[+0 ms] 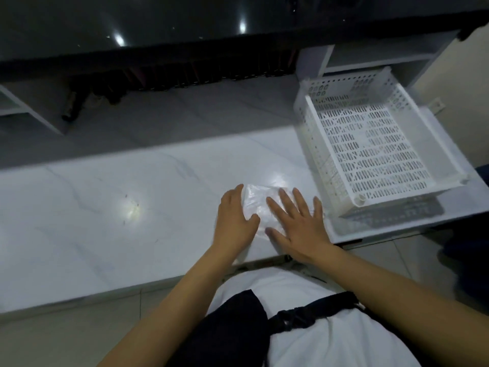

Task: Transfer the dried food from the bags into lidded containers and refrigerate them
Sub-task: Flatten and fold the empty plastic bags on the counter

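Note:
A flat, clear plastic bag [258, 201] lies on the white marble counter [119, 207] near its front edge. My left hand [234, 217] rests on the bag's left side with fingers bent over its edge. My right hand [297, 225] lies flat on the bag's right side, fingers spread and straight. The bag looks flattened; no dried food and no lidded container is in view.
A white perforated plastic basket [375, 144] with nothing in it stands at the counter's right end, close to my right hand. A dark glossy surface [185, 22] runs along the back above a shadowed shelf. Tiled floor shows below the counter edge.

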The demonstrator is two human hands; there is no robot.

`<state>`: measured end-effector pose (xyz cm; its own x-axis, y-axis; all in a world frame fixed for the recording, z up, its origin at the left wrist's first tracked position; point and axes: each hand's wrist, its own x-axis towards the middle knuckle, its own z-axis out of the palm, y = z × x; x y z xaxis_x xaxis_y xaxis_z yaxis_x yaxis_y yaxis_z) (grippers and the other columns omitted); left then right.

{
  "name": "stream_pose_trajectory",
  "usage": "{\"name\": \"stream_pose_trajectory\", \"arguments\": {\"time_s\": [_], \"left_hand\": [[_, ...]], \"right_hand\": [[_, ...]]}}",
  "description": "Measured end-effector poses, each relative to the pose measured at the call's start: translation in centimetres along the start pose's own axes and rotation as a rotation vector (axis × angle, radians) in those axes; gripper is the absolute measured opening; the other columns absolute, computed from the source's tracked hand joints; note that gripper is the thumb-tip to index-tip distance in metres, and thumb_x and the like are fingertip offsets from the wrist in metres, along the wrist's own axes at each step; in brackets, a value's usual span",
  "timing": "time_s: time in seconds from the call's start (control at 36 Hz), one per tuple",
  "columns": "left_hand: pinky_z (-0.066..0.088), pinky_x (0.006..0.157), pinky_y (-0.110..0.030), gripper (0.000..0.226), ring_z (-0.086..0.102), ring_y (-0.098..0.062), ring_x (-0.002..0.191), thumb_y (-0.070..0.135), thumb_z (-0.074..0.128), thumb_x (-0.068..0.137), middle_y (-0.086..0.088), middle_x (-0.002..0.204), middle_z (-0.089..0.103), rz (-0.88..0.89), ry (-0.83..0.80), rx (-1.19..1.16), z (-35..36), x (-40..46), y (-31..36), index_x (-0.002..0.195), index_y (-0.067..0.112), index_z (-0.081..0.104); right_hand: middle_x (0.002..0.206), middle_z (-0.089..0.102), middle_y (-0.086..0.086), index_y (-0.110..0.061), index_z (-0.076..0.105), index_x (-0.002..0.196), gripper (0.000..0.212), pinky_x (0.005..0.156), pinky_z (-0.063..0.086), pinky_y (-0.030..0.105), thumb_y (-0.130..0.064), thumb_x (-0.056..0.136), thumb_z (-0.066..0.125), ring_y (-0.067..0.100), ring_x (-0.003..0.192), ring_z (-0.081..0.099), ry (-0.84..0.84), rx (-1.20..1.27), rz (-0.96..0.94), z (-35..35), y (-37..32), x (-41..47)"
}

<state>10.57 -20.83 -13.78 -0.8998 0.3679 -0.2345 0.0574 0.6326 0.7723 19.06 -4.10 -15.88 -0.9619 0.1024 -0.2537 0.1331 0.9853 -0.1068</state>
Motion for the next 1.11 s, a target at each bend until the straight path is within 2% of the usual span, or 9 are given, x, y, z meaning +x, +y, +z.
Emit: {"name": "stream_pose_trajectory", "arguments": {"time_s": [0.11,0.28,0.42,0.53,0.61,0.72,0.92,1.0,1.11], "left_hand": [[0.055,0.086,-0.030,0.068,0.061,-0.017,0.108,0.017,0.074,0.083,-0.003,0.139,0.052,-0.228,-0.073,-0.262,-1.2,1.3,1.4,0.141,0.030,0.042],[0.053,0.050,-0.021,0.062,0.069,-0.020,0.082,0.009,0.074,0.084,0.003,0.098,0.066,-0.248,-0.280,-0.296,-2.7,3.4,2.3,0.123,0.045,0.042],[0.050,0.057,-0.019,0.034,0.058,-0.011,0.060,0.009,0.078,0.082,0.002,0.074,0.060,-0.044,-0.375,-0.171,-3.4,2.9,2.2,0.107,0.030,0.072],[0.049,0.062,-0.018,0.032,0.057,-0.010,0.066,0.006,0.078,0.083,0.002,0.076,0.062,0.035,-0.384,-0.240,-4.0,2.3,2.4,0.108,0.026,0.075],[0.054,0.072,-0.030,0.031,0.059,-0.014,0.075,0.009,0.077,0.082,-0.007,0.089,0.070,0.123,-0.428,-0.243,-4.8,1.5,2.9,0.104,0.030,0.077],[0.050,0.070,-0.011,0.036,0.064,0.004,0.083,0.020,0.079,0.081,0.020,0.101,0.070,0.229,-0.488,-0.120,-5.4,0.9,3.5,0.112,0.037,0.073],[0.037,0.072,-0.021,0.023,0.045,-0.008,0.090,0.032,0.070,0.090,0.009,0.095,0.051,0.510,-0.577,0.239,-2.4,-1.1,5.8,0.114,0.032,0.072],[0.037,0.088,-0.027,0.016,0.039,-0.013,0.105,0.034,0.071,0.091,0.007,0.108,0.048,0.578,-0.619,0.262,-0.7,-0.8,7.1,0.107,0.032,0.076],[0.049,0.083,-0.025,0.007,0.059,-0.004,0.094,0.028,0.071,0.091,0.011,0.101,0.066,0.540,-0.748,0.056,0.9,-0.8,9.4,0.096,0.029,0.076]], "right_hand": [[0.167,-0.011,-0.005,-0.042,-0.007,0.157,0.073,0.116,-0.013,0.061,-0.075,0.092,0.000,0.026,0.153,-0.016,0.014,0.020,0.020,0.5,-0.1,0.1],[0.168,-0.010,-0.005,-0.043,-0.010,0.155,0.072,0.118,-0.010,0.060,-0.076,0.092,0.003,0.025,0.153,-0.017,0.024,0.008,-0.002,0.3,0.3,-0.5],[0.168,-0.010,-0.007,-0.046,-0.012,0.154,0.081,0.120,-0.011,0.055,-0.082,0.086,0.013,0.017,0.153,-0.017,0.034,0.134,0.007,-0.4,0.5,-1.0],[0.168,0.008,-0.007,-0.044,-0.004,0.156,0.090,0.120,-0.002,0.057,-0.080,0.081,0.030,0.015,0.154,-0.002,0.019,0.248,0.043,-1.7,0.3,-0.9],[0.157,0.038,-0.006,-0.034,0.033,0.151,0.072,0.120,0.007,0.052,-0.062,0.085,0.041,0.019,0.151,0.018,0.043,0.342,0.063,-2.7,0.0,-1.3],[0.108,0.074,-0.004,-0.023,0.076,0.102,0.028,0.109,0.023,0.040,-0.039,0.088,0.057,0.022,0.131,0.051,0.217,0.474,0.116,-3.0,-0.1,-2.9],[0.078,0.071,-0.004,-0.022,0.077,0.078,0.019,0.075,0.049,0.036,-0.039,0.071,0.083,0.017,0.082,0.066,0.303,0.726,0.281,-4.2,0.3,-9.4],[0.100,0.069,-0.021,-0.039,0.072,0.100,0.038,0.084,0.049,0.018,-0.049,0.065,0.081,0.002,0.096,0.063,0.213,0.904,0.325,-6.3,1.8,-11.6],[0.090,0.074,-0.020,-0.049,0.075,0.090,0.034,0.070,0.046,0.008,-0.019,0.077,0.084,-0.005,0.083,0.067,0.100,0.952,0.356,-8.7,5.7,-14.7]]}}
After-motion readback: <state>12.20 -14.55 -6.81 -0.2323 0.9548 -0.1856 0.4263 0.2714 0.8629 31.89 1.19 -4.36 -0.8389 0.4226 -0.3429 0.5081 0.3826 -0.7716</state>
